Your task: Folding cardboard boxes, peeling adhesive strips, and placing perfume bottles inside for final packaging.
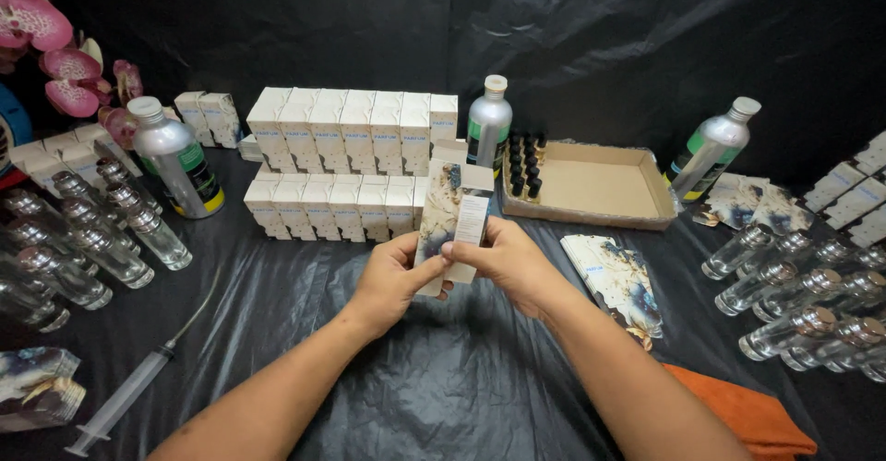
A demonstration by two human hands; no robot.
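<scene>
Both hands hold one tall, narrow cardboard carton (454,204) with a marbled cream and blue print, upright over the middle of the black-covered table (434,369). My left hand (392,281) grips its lower left side, thumb across the front. My right hand (503,260) holds the lower right side, thumb on the front panel. The carton's top flap stands open. Behind it, finished white cartons (351,161) stand in two rows.
Clear glass bottles lie in groups at left (88,235) and right (812,309). Three silver metal bottles (177,158) (488,121) (712,149) stand around. A cardboard tray (600,189) holds small black caps. Flat printed cartons (620,281), a syringe (125,396), an orange cloth (748,415) and pink orchids (55,50) lie nearby.
</scene>
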